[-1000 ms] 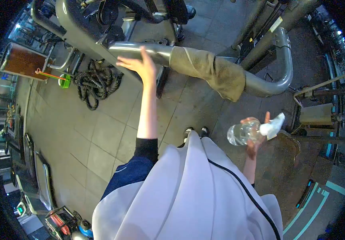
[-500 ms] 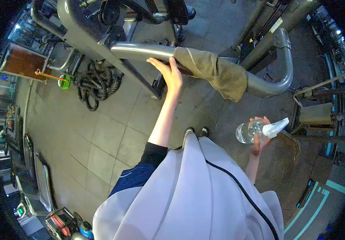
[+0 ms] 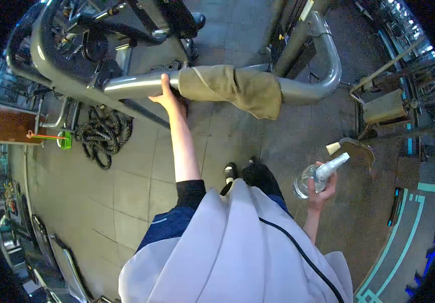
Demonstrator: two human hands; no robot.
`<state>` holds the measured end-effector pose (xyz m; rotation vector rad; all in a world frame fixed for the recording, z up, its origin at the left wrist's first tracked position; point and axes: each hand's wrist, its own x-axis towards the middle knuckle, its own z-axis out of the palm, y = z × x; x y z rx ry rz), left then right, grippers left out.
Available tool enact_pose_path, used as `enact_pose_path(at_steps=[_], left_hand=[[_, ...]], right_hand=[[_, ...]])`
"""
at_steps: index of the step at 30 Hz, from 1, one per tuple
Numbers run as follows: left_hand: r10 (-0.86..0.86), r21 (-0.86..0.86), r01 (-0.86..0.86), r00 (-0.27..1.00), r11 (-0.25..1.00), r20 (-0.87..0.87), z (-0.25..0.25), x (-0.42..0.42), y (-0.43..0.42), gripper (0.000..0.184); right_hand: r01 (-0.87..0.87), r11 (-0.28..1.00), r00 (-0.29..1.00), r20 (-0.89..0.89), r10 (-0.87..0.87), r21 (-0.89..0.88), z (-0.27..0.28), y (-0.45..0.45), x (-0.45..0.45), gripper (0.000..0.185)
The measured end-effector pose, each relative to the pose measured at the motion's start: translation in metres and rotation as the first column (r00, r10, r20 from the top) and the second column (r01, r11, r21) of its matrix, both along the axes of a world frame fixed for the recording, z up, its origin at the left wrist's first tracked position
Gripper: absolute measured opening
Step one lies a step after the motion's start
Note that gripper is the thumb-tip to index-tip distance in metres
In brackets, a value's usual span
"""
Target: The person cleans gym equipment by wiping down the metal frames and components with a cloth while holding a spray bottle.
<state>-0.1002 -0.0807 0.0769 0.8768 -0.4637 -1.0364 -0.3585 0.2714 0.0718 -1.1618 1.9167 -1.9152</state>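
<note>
A thick grey metal tube (image 3: 308,91) of a gym machine runs across the upper part of the view. Draped around its middle is an olive-brown cloth (image 3: 232,88). My left hand (image 3: 169,98) is at the tube by the cloth's left end, its thumb up over the metal and apart from the fingers, which are partly hidden behind the tube. In my right hand (image 3: 323,187), lower and to the right, is a clear spray bottle (image 3: 305,183) with a white spray head, tilted to the right and gripped around its neck.
Black coiled rope (image 3: 104,134) lies on the floor at the left, near a green container (image 3: 65,140) with an orange handle. A metal frame (image 3: 50,65) stands at the upper left. More equipment lines the right side.
The whole view has shifted, with the tube tilting differently. My left hand has come up against the tube near the cloth's left end. My right hand still holds the bottle.
</note>
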Motion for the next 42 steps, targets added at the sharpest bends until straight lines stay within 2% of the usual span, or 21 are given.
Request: enact_pose_path(at_steps=[3,6,8,9,10,12,13,15,16,18,19,20,22,24,26,28,31,36,38,40,42], left_hand=[[-0.028,0.031,0.029,0.999,0.999,-0.046,-0.018,0.009,-0.005,0.105],[-0.033,0.023,0.034,0.997,0.999,-0.066,-0.037,0.015,-0.015,0.101],[-0.011,0.050,0.014,0.997,0.999,-0.075,-0.036,0.016,-0.009,0.092],[-0.146,0.001,0.146,0.989,0.989,-0.009,-0.064,0.038,-0.020,0.083],[-0.093,0.027,0.096,0.992,0.995,-0.083,-0.064,0.034,-0.013,0.077],[-0.084,-0.027,0.080,0.985,0.996,-0.148,-0.058,0.029,-0.007,0.075],[-0.124,-0.062,0.116,0.980,0.991,-0.157,-0.067,0.033,-0.011,0.074],[-0.223,-0.101,0.210,0.965,0.972,-0.135,-0.085,0.052,-0.018,0.075],[-0.173,-0.037,0.170,0.973,0.985,-0.150,-0.064,0.041,-0.005,0.069],[-0.036,0.163,0.022,0.995,0.986,0.088,-0.035,0.028,0.018,0.062],[0.099,0.134,-0.159,0.923,0.978,0.371,-0.026,0.015,0.030,0.061],[0.295,0.036,-0.325,0.894,0.945,0.337,-0.032,0.002,0.036,0.063],[0.361,-0.130,-0.368,0.675,0.920,0.643,-0.026,-0.028,0.059,0.060],[0.453,-0.393,-0.233,0.338,0.890,0.825,-0.002,-0.073,0.093,0.066],[0.388,-0.389,-0.022,0.152,0.921,0.909,0.013,-0.106,0.116,0.078],[0.280,-0.274,0.083,-0.079,0.958,0.957,0.019,-0.132,0.126,0.081],[0.104,-0.089,0.067,-0.265,0.994,0.959,0.022,-0.151,0.122,0.078],[0.224,-0.200,0.133,-0.201,0.971,0.954,0.013,-0.137,0.109,0.055],[0.307,-0.273,0.185,-0.197,0.944,0.931,0.008,-0.127,0.102,0.044],[0.324,-0.302,0.172,-0.125,0.938,0.938,0.014,-0.119,0.097,0.035],[0.296,-0.312,0.191,0.106,0.931,0.949,0.021,-0.112,0.092,0.029]], right_hand=[[0.001,0.994,0.999,0.043,-0.006,0.111,0.002,0.013,-0.003,0.093],[-0.023,0.995,0.998,0.053,0.018,0.098,0.002,0.014,-0.007,0.090],[-0.087,0.991,0.995,0.064,0.081,0.102,0.003,0.010,-0.016,0.090],[-0.157,0.981,0.986,0.074,0.150,0.114,0.004,0.006,-0.021,0.089],[-0.163,0.981,0.985,0.073,0.156,0.110,0.007,-0.001,-0.025,0.089],[-0.235,0.971,0.971,-0.036,0.237,0.042,0.016,-0.021,-0.032,0.087],[-0.275,0.952,0.958,-0.041,0.283,0.134,0.027,-0.027,-0.038,0.086],[-0.321,0.941,0.947,0.013,0.321,0.107,0.030,-0.037,-0.045,0.086],[-0.358,0.930,0.933,0.068,0.354,0.076,0.031,-0.043,-0.049,0.086],[-0.350,0.936,0.937,-0.002,0.350,0.046,0.029,-0.054,-0.057,0.082],[-0.405,0.914,0.913,0.058,0.404,0.008,0.027,-0.058,-0.062,0.080],[-0.456,0.889,0.882,0.114,0.457,-0.035,0.026,-0.063,-0.066,0.077],[-0.529,0.843,0.781,0.334,0.528,-0.095,0.028,-0.074,-0.066,0.072],[-0.624,0.760,0.624,0.471,0.624,-0.182,0.023,-0.086,-0.069,0.070],[-0.677,0.725,0.568,0.539,0.622,-0.123,0.028,-0.094,-0.071,0.067],[-0.700,0.667,0.445,0.573,0.688,-0.257,0.019,-0.103,-0.070,0.065],[-0.671,0.665,0.345,0.656,0.672,-0.328,0.006,-0.105,-0.065,0.063],[-0.636,0.643,0.289,0.640,0.712,-0.427,-0.013,-0.105,-0.064,0.063],[-0.741,0.569,0.257,0.632,0.731,-0.356,-0.003,-0.106,-0.065,0.059],[-0.739,0.571,0.249,0.642,0.725,-0.359,0.005,-0.107,-0.057,0.058],[-0.735,0.574,0.242,0.652,0.719,-0.360,0.004,-0.107,-0.054,0.057]])
